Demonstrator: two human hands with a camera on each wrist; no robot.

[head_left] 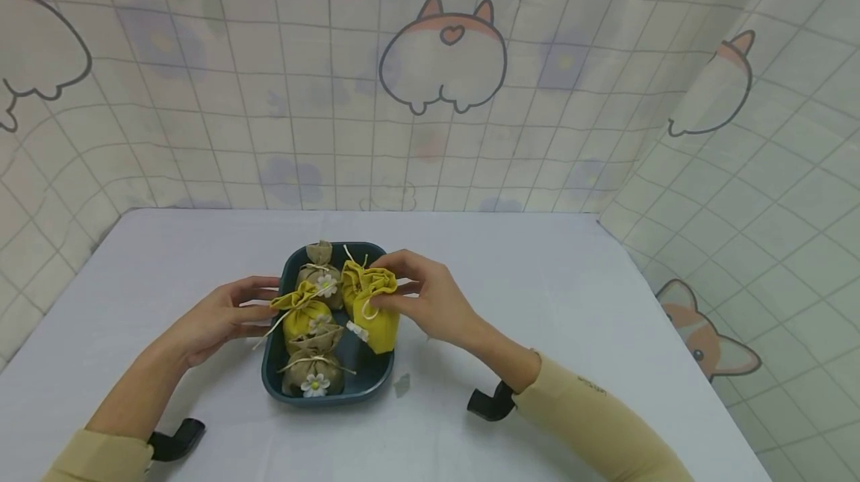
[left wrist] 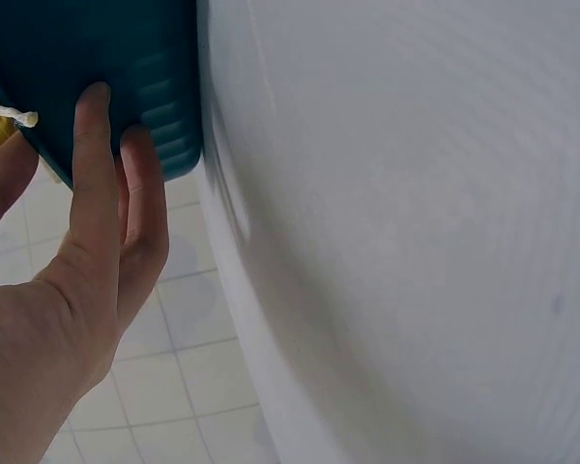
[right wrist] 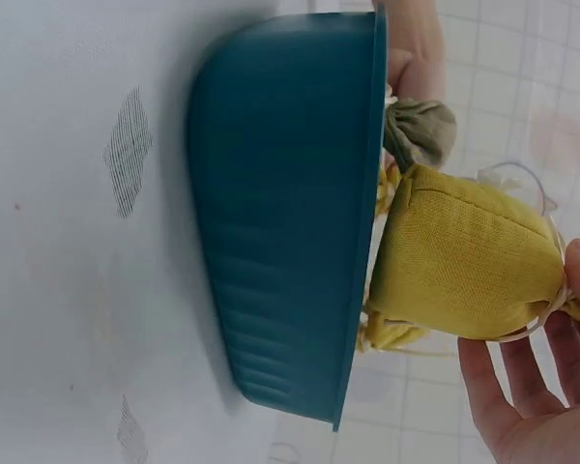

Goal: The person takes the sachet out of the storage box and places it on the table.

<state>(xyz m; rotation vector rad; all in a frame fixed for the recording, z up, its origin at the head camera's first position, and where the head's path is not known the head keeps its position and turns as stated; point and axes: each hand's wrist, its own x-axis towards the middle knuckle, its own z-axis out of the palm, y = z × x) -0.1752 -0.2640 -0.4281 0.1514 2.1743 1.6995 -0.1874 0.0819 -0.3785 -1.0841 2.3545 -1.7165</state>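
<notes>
My right hand [head_left: 430, 299] pinches a yellow cloth pouch [right wrist: 464, 261] by its tied neck, fingers and thumb around the drawstring. It hangs tilted over the right side of a dark teal plastic basin [right wrist: 280, 213]. At the basin's left wall, my left hand [head_left: 222, 318] rests extended fingers [left wrist: 95, 164] against the outside, with the thumb near the rim. Inside lie a burlap pouch [head_left: 316, 374] with a white flower at the front, a yellow pouch [head_left: 298, 327] at middle left, and another burlap pouch [head_left: 312, 273] at the back. More yellow cloth [head_left: 351, 279] shows just behind the held pouch.
The basin stands on a table with a white cloth [head_left: 537, 303]. Tiled-pattern curtains with cartoon corgi prints [head_left: 443, 57] hang behind and at the sides. A black strap piece [head_left: 493, 401] sticks out at the right wrist, a similar black piece [head_left: 176, 439] at the left.
</notes>
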